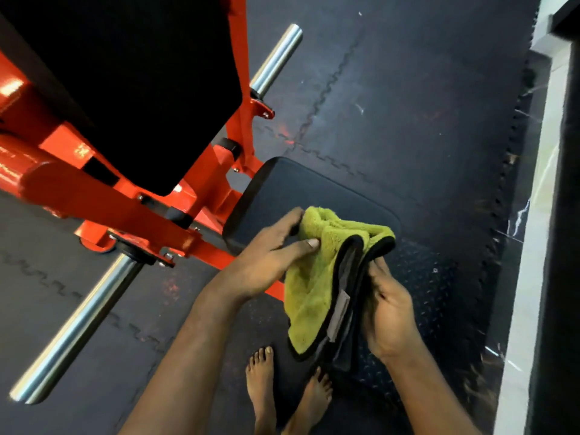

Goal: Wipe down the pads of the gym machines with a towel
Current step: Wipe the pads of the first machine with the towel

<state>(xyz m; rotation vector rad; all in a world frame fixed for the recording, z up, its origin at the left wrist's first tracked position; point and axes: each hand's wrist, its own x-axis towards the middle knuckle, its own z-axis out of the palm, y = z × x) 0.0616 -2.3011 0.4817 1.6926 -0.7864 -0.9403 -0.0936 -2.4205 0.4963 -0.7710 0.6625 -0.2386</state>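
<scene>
A yellow-green towel (309,290) with a dark grey back and black edging hangs folded in front of me, just above the near edge of the black seat pad (314,196). My left hand (270,259) pinches its upper left part between thumb and fingers. My right hand (387,312) grips the dark folded edge from the right. A larger black back pad (131,83) slopes up at the upper left on the orange machine frame (125,202).
Two chrome weight pegs stick out of the frame, one at the lower left (72,331) and one at the top (276,58). Dark rubber floor mats (408,105) lie around. A pale wall ledge (533,246) runs along the right. My bare feet (288,394) stand below the towel.
</scene>
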